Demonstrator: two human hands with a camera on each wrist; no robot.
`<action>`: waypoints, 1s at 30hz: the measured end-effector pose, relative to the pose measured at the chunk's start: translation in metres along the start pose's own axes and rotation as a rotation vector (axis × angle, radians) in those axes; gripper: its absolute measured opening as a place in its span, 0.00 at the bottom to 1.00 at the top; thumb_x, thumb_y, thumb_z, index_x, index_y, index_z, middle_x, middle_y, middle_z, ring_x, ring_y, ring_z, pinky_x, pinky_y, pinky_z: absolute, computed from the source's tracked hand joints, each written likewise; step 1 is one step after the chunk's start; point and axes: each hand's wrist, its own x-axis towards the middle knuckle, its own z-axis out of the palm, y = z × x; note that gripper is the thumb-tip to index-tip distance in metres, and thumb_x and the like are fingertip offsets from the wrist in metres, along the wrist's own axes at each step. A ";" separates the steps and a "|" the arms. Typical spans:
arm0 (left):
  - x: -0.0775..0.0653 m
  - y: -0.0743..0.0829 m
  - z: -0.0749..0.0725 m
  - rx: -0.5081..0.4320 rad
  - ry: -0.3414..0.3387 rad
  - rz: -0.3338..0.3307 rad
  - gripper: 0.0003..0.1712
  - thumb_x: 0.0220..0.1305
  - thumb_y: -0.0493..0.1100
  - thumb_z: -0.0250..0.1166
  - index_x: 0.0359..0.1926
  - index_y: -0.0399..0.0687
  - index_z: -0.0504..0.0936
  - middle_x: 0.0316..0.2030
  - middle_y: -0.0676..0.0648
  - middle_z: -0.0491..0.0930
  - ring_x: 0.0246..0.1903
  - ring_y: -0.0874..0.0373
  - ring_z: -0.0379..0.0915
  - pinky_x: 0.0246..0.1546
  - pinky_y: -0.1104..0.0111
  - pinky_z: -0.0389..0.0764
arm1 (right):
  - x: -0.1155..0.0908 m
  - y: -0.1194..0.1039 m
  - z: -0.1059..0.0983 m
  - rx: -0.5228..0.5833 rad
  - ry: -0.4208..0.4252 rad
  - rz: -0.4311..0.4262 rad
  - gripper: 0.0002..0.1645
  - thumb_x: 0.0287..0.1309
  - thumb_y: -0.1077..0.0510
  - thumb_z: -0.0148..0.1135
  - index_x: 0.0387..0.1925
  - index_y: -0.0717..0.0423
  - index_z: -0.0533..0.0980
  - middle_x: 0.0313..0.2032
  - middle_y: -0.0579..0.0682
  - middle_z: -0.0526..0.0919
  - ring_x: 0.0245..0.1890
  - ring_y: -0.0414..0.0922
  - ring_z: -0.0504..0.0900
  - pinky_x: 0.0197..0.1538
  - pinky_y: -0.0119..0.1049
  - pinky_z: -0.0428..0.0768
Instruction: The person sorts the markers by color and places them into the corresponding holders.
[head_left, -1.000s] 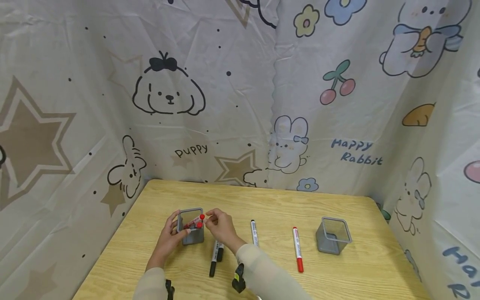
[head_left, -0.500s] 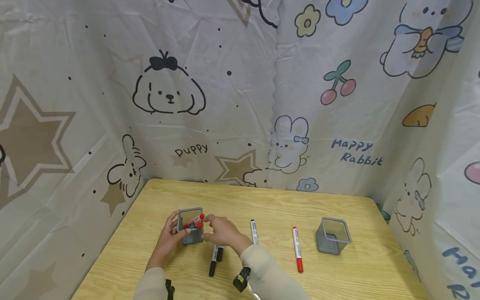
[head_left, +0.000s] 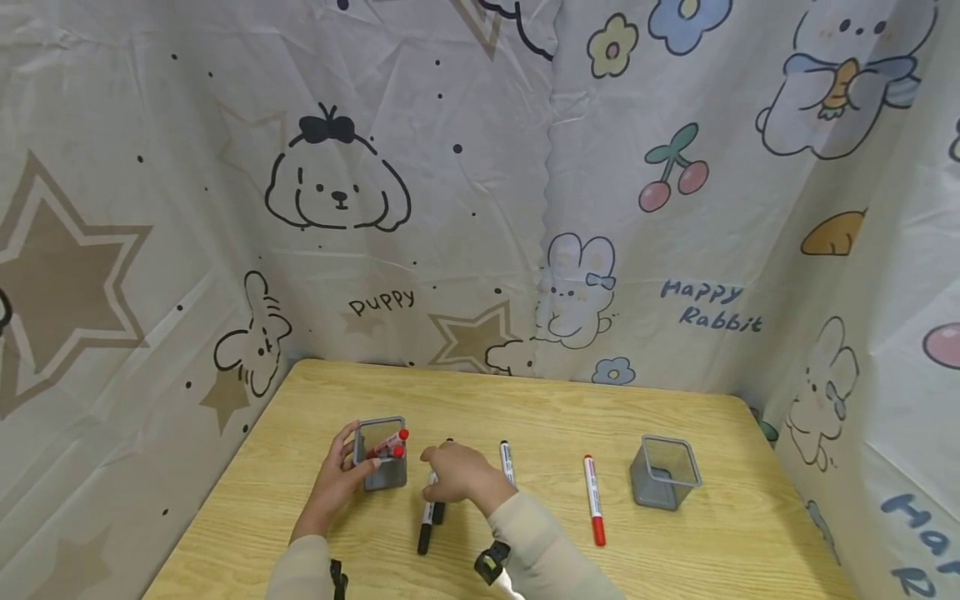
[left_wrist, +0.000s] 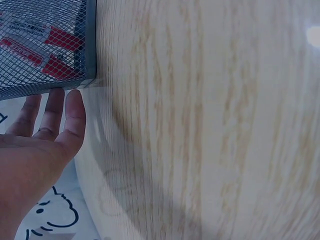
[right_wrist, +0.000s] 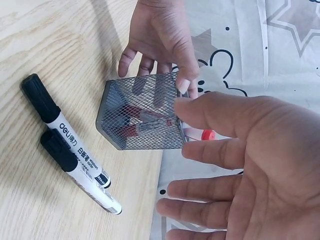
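Observation:
My left hand (head_left: 339, 482) grips a grey mesh pen holder (head_left: 387, 478), thumb at the rim and fingers along the side. Red-capped markers (right_wrist: 135, 124) lean inside that holder, their red ends showing above the front rim in the head view. My right hand (head_left: 467, 477) is held over the table just right of the holder, holding nothing. In the right wrist view its fingers are spread and nearly straight. Two black-capped whiteboard markers (right_wrist: 75, 147) lie side by side on the table, partly covered by the right hand in the head view.
Right of the right hand lies another black-ended marker (head_left: 507, 461), partly hidden by that hand. Further right is a red-capped marker (head_left: 594, 500). A second mesh holder (head_left: 658, 487) stands at the right of the wooden table (head_left: 525, 408). Printed curtains (head_left: 465, 208) enclose the table.
My right hand has drawn back from the holder's rim, right and towards me, over the black markers; its bent fingers have loosened. The left hand and holder stay in place.

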 end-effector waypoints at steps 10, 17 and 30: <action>0.002 0.000 -0.001 0.012 -0.001 -0.012 0.45 0.58 0.41 0.66 0.69 0.66 0.50 0.66 0.36 0.56 0.54 0.43 0.65 0.46 0.57 0.71 | -0.019 0.019 -0.001 0.045 0.026 0.003 0.32 0.46 0.48 0.70 0.54 0.51 0.75 0.48 0.50 0.78 0.49 0.45 0.75 0.46 0.38 0.74; 0.000 0.001 -0.001 0.009 -0.010 -0.013 0.44 0.59 0.41 0.65 0.70 0.63 0.50 0.66 0.35 0.54 0.56 0.41 0.63 0.47 0.57 0.71 | -0.031 0.038 0.000 0.071 0.056 0.043 0.32 0.46 0.49 0.70 0.55 0.52 0.75 0.49 0.52 0.77 0.49 0.48 0.75 0.45 0.42 0.75; -0.001 -0.003 -0.001 0.026 -0.008 0.005 0.42 0.60 0.43 0.64 0.69 0.64 0.51 0.64 0.35 0.53 0.53 0.41 0.65 0.46 0.55 0.71 | -0.046 0.064 0.000 0.137 0.079 0.076 0.31 0.47 0.50 0.70 0.54 0.55 0.74 0.49 0.55 0.76 0.49 0.52 0.74 0.47 0.46 0.74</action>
